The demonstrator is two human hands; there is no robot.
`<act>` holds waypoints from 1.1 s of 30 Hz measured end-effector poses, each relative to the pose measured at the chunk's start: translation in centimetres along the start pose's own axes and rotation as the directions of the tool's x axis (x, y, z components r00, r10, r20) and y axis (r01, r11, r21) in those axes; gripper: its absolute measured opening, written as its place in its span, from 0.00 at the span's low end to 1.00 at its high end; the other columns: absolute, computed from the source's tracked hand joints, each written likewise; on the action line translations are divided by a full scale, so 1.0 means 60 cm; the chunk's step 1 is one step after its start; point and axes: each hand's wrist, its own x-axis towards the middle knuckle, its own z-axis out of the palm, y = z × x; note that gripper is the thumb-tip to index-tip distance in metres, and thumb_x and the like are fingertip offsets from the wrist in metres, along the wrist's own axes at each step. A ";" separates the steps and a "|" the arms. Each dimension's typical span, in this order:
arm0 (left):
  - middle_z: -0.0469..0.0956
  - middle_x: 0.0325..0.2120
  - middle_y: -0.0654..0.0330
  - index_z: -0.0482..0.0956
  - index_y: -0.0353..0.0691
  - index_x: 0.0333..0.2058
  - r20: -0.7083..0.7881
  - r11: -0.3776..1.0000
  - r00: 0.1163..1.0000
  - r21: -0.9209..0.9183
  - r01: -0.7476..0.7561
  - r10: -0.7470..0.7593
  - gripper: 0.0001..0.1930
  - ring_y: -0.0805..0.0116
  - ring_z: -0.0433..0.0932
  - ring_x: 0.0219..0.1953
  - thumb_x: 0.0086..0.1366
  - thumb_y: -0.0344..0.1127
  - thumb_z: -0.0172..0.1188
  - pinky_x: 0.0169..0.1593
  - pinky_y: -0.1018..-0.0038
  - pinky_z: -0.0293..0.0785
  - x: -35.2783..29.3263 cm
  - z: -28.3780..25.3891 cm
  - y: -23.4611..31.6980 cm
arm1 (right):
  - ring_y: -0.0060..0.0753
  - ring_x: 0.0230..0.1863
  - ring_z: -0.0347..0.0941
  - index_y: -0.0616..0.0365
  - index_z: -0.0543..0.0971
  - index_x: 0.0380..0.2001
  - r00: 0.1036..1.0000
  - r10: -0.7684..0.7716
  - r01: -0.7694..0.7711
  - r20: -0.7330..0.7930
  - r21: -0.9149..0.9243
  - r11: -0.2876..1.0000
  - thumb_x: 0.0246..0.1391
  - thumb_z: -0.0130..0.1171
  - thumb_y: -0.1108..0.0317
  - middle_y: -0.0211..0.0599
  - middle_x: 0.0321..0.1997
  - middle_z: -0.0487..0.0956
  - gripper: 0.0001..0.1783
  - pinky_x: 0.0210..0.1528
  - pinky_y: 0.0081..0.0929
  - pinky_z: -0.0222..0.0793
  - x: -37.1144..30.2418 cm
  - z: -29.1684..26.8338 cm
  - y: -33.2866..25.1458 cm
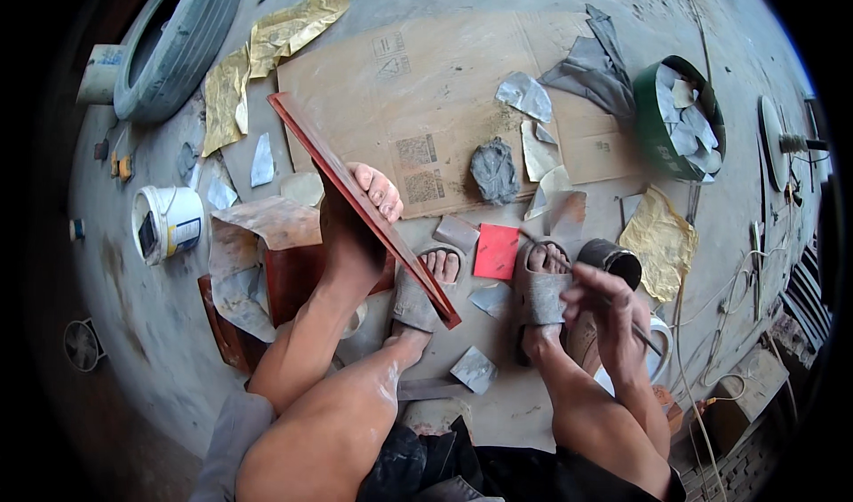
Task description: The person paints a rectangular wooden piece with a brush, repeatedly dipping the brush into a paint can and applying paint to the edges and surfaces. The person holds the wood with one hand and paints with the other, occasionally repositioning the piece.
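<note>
My left hand [378,191] is closed around the edge of a long reddish-brown wooden board [409,266]. The board is tilted and seen nearly edge-on above my left foot; it hides part of the hand. In my right hand [617,311], the fingers are bent around a thin dark stick-like tool [647,338]. Its working end is not clear to me. Close beyond that hand lies a dark round can [611,260]. On the floor between my sandals sits a red square sheet [496,251], with small grey sheets around it.
Flattened cardboard [355,75] covers the floor ahead, with a grey crumpled cloth [494,171] on it. A green tub [647,115] of scraps stands right. Left are a tire [191,53], a white bucket [182,222] and brown boards [293,280]. Cables [684,324] run along the right.
</note>
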 end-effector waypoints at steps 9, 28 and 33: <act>0.67 0.22 0.63 0.69 0.42 0.31 0.166 0.998 0.984 -0.022 -0.060 0.063 0.11 0.69 0.67 0.22 0.72 0.41 0.48 0.27 0.73 0.67 0.020 -0.031 -0.004 | 0.37 0.41 0.84 0.68 0.77 0.47 0.947 -0.077 0.130 0.312 -0.153 0.980 0.64 0.50 0.71 0.48 0.39 0.85 0.13 0.47 0.30 0.80 -0.009 0.026 -0.038; 0.73 0.24 0.58 0.76 0.39 0.35 0.454 0.983 0.890 -0.138 0.123 -0.048 0.13 0.62 0.72 0.26 0.71 0.42 0.50 0.30 0.68 0.73 0.054 -0.068 -0.002 | 0.47 0.42 0.82 0.64 0.82 0.43 0.795 -0.225 0.378 0.563 -0.169 0.910 0.52 0.56 0.81 0.47 0.42 0.84 0.14 0.45 0.35 0.79 0.027 0.039 -0.024; 0.66 0.23 0.63 0.69 0.42 0.33 0.482 0.997 0.875 -0.040 0.062 -0.035 0.11 0.68 0.65 0.26 0.74 0.40 0.46 0.31 0.73 0.68 0.046 -0.044 0.001 | 0.48 0.43 0.82 0.65 0.82 0.44 0.786 -0.244 0.386 0.568 -0.143 0.911 0.52 0.57 0.82 0.48 0.43 0.84 0.14 0.46 0.35 0.79 0.023 0.039 -0.017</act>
